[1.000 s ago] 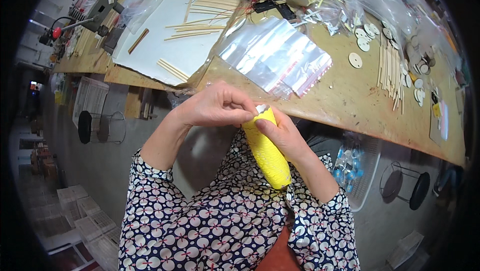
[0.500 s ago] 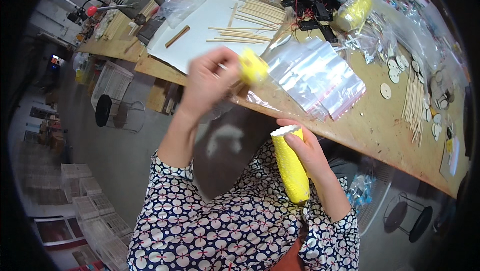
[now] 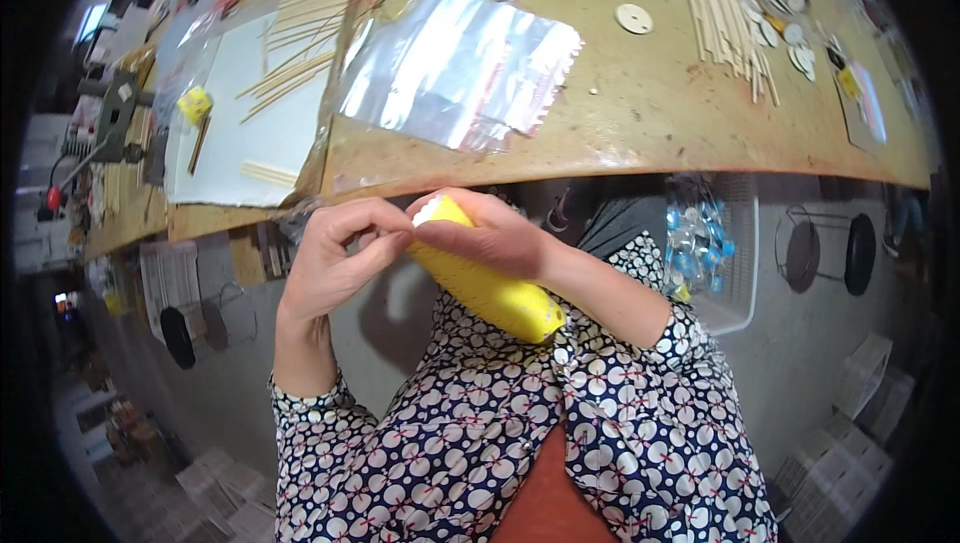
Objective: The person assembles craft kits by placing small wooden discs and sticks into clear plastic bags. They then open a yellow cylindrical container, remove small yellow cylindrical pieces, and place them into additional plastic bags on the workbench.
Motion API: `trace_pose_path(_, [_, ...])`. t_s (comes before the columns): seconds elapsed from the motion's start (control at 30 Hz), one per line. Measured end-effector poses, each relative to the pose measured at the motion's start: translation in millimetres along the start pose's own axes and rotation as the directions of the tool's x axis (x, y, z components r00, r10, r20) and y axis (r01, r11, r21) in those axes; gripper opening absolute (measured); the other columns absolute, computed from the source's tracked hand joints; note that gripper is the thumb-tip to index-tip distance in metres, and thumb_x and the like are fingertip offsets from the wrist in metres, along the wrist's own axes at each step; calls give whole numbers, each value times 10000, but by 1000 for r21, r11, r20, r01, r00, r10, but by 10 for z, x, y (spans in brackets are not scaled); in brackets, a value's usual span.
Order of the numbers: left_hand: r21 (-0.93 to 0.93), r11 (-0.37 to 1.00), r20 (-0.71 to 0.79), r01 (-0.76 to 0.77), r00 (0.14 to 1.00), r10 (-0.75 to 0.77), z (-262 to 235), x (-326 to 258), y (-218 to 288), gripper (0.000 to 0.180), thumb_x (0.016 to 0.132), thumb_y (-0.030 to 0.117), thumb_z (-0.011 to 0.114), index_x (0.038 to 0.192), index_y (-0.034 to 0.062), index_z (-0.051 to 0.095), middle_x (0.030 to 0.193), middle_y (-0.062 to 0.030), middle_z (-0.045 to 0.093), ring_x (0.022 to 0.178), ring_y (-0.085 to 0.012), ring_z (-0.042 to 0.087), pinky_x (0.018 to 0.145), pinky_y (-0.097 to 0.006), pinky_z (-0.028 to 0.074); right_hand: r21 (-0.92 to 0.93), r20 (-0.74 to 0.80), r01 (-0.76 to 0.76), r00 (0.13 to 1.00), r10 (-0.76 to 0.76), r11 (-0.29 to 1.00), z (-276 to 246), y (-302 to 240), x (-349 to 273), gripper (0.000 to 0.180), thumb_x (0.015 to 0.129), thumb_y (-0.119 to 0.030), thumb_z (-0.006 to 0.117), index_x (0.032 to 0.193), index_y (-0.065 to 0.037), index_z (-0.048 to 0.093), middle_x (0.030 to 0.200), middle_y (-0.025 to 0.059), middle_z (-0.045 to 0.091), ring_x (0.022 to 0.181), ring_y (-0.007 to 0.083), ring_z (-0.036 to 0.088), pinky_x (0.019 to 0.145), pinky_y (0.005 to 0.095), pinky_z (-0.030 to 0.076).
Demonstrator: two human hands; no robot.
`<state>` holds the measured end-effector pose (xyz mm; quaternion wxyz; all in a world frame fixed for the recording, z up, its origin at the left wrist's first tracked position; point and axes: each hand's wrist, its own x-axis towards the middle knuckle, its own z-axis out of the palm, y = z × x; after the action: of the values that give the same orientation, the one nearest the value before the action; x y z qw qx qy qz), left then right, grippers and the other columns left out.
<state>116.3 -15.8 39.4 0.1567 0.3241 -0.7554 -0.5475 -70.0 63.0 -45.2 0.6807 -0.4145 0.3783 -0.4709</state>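
A yellow cylinder (image 3: 500, 298) with a bumpy side and a white scalloped end slants in front of my body. My right hand (image 3: 495, 238) is closed around its upper part, with the thumb lying along it. My left hand (image 3: 345, 248) is closed in a pinch, its thumb and fingertips at the rim of the white end. Whatever is between those fingertips is too small to make out. A small yellow piece (image 3: 195, 105) sits on the white sheet (image 3: 215, 168) at the left, touching the end of a brown stick (image 3: 200, 146).
Clear plastic bags (image 3: 450, 68) lie on the wooden table (image 3: 640, 133), beside thin wooden sticks (image 3: 290, 68). Round pale discs (image 3: 633, 19) and more sticks (image 3: 725, 28) are at the right. A white basket (image 3: 738, 253) with blue-and-clear packets stands below the table edge.
The small yellow piece has left my left hand and now rests on the white sheet. My left hand has come to the cylinder, which is tilted more. The view has swung to the right.
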Motion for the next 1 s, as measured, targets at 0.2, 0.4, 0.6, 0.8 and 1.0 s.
trace_pose_path(0.2, [14, 1000, 29, -5, 1000, 4, -39, 82, 42, 37, 791, -20, 647, 812, -10, 675, 711, 49, 586, 579, -6, 396, 523, -196, 307, -28, 27, -30, 999, 31, 999, 0, -116, -54, 429, 967, -357, 642, 1238, -34, 566, 1074, 26, 611, 977, 83, 557, 841, 242, 473])
trace_pose_path(0.4, [37, 998, -26, 57, 998, -56, 29, 82, 55, 45, 781, -18, 608, 780, -9, 652, 771, -13, 633, 670, -52, 508, 602, -203, 388, 40, -60, 44, 997, -42, 998, 46, -57, -19, 453, 924, -426, 679, 1094, -19, 579, 960, 46, 616, 853, 90, 560, 719, 252, 487])
trace_pose_path(0.6, [-14, 994, 10, 106, 994, -106, 21, 175, 99, 43, 817, 13, 638, 800, 15, 678, 661, 94, 515, 576, 19, 384, 510, -184, 282, -62, -104, 87, 990, -93, 994, 3, 13, 1, 457, 926, -396, 678, 1141, -6, 572, 1015, 72, 622, 916, 114, 566, 798, 275, 485])
trace_pose_path(0.8, [-210, 947, 308, 245, 935, -174, -98, 197, 42, 76, 920, 63, 636, 956, 10, 677, 792, 62, 613, 654, 15, 475, 571, -164, 368, -108, -25, 65, 997, -68, 992, 30, -22, -57, 482, 918, -434, 679, 1128, -13, 575, 1019, 78, 627, 919, 133, 579, 807, 290, 484])
trace_pose_path(1.0, [-255, 899, 321, 356, 908, -269, -71, 228, 13, 73, 916, 100, 648, 897, 36, 679, 781, 33, 642, 615, -13, 533, 563, -163, 410, -114, 16, 49, 999, -48, 992, 58, -139, -114, 432, 902, -375, 681, 1119, -13, 590, 1014, 93, 648, 928, 150, 614, 809, 302, 500])
